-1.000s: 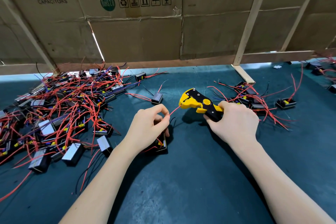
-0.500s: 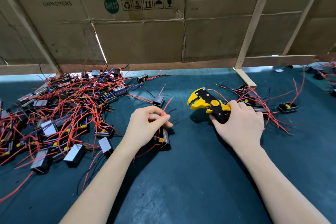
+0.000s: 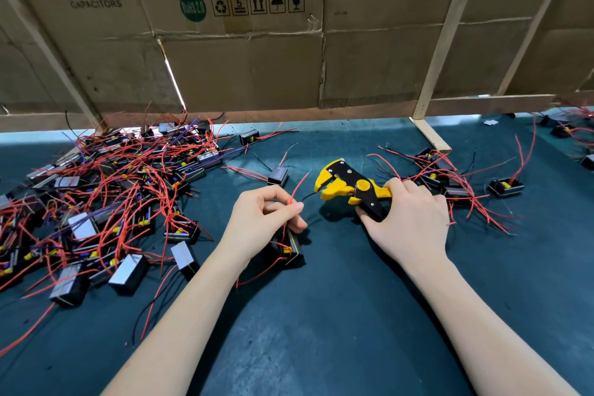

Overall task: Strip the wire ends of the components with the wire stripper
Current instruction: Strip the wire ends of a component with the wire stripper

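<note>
My right hand (image 3: 408, 222) grips the handles of a yellow and black wire stripper (image 3: 348, 186), whose jaws gape open toward the left. My left hand (image 3: 260, 219) pinches the wires of a small black component (image 3: 291, 249) that sits on the mat under its fingers. A red wire (image 3: 299, 185) sticks up from the pinch, and a thin black wire (image 3: 310, 195) points at the stripper's jaws, just short of them.
A big heap of black components with red wires (image 3: 106, 199) fills the left of the dark green mat (image 3: 321, 315). A smaller heap (image 3: 450, 180) lies behind my right hand. One loose component (image 3: 278, 175) lies behind my left hand. A cardboard wall (image 3: 241, 58) on wooden slats closes the back.
The red wire has come out of the stripper's jaws, which have opened. My left hand has shifted its pinch, and a black wire now points at the jaws.
</note>
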